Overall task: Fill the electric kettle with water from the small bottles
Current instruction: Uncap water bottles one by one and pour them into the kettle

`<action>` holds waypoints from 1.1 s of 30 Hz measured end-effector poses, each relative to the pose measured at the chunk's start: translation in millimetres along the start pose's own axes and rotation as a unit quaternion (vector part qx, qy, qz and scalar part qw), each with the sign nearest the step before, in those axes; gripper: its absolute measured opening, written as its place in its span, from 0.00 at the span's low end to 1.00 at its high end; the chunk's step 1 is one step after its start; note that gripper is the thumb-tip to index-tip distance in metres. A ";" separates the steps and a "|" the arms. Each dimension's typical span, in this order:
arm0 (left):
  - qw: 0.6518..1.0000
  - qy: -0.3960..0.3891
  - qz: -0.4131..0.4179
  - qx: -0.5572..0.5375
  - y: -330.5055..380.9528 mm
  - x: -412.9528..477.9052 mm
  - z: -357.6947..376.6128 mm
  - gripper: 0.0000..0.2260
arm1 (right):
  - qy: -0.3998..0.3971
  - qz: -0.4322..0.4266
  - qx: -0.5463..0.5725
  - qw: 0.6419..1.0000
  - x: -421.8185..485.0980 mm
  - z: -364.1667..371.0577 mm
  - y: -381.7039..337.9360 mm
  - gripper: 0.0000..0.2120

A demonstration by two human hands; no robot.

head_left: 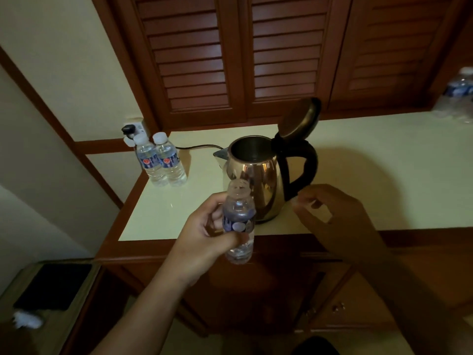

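Note:
A steel electric kettle [258,175] stands on the cream countertop [371,175], its lid [299,119] swung up and its black handle to the right. My left hand [204,234] grips a small water bottle [239,221], uncapped and upright, just in front of the kettle and over the counter's front edge. My right hand [332,216] hovers beside the kettle's base, its fingertips pinching a small pale thing that looks like the bottle cap [297,200]. Two capped full bottles [163,162] stand side by side at the counter's left end.
The kettle's black cord [197,147] runs to a wall socket [133,128] behind the two bottles. More bottles [458,96] sit blurred at the far right. Louvered wooden doors [230,60] rise behind the counter. A lower stand with a dark tray [53,285] is at bottom left.

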State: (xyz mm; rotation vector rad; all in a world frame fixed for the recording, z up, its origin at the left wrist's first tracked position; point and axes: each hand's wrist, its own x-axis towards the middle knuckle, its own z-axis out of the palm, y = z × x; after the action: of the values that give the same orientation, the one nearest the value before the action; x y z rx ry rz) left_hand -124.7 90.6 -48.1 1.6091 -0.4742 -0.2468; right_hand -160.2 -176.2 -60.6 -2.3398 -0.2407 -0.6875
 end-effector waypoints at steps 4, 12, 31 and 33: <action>0.999 0.037 -0.002 0.008 0.8 -3.6 0.8 0.24 | -0.047 -0.043 -0.157 0.986 -14.8 31.0 39.9 0.15; 0.994 0.095 0.033 0.048 17.9 5.3 -2.9 0.26 | -0.048 0.071 -0.130 0.988 -25.4 35.3 44.6 0.10; 0.808 0.149 0.112 0.559 80.9 76.5 -38.6 0.28 | -0.194 0.153 -0.273 0.930 -13.9 52.6 55.8 0.54; 0.772 0.146 0.125 0.606 81.6 81.3 -39.2 0.28 | -0.193 0.143 -0.282 0.929 -15.1 54.3 56.2 0.52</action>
State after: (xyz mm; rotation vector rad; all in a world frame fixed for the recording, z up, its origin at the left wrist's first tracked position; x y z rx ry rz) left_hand -48.1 86.8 46.3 2.7404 -0.6431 0.6701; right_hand -131.1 -182.6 -134.4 -2.9705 0.1553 -0.1469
